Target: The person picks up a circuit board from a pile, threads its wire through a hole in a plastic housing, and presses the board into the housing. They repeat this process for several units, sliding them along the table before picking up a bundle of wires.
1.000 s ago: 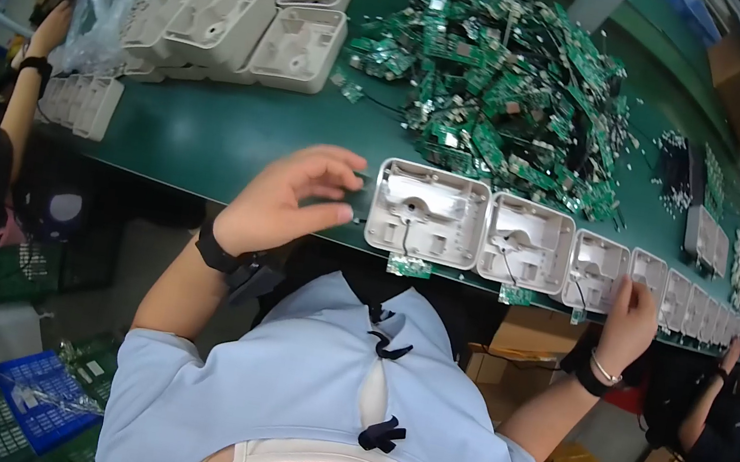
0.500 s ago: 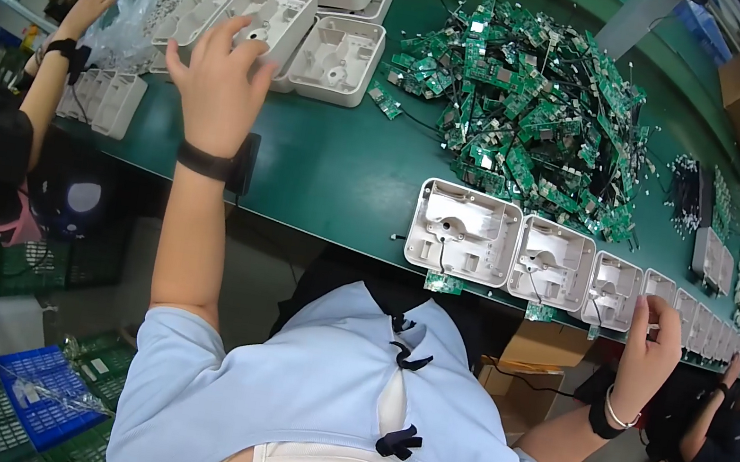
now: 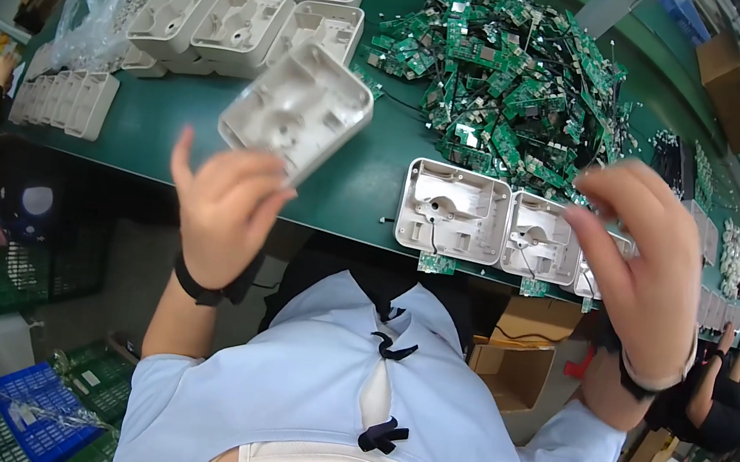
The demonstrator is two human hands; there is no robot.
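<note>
My left hand [image 3: 234, 211] grips a white plastic housing [image 3: 308, 102] by its near edge. The housing is tilted, its ribbed inside toward me, and hangs over the table's left part. My right hand [image 3: 643, 258] is raised over the row of housings on the right, thumb and fingers curved but apart, with nothing visible between them. Below and left of it lie a white housing [image 3: 452, 213] and a second housing [image 3: 541, 239]. A black wire runs from each to a small green circuit board [image 3: 437, 264] at the table edge.
A large heap of green circuit boards [image 3: 525, 92] with black wires covers the middle of the green table. More housings [image 3: 243, 16] are stacked at the back left, beside a clear plastic bag [image 3: 95, 23]. Co-workers' arms show at both sides. Crates [image 3: 42, 407] stand below left.
My left hand has taken a housing from the stack and drawn it toward me, tilting it. My right hand has come up and nearer, off the row's far part. The head view has shifted slightly.
</note>
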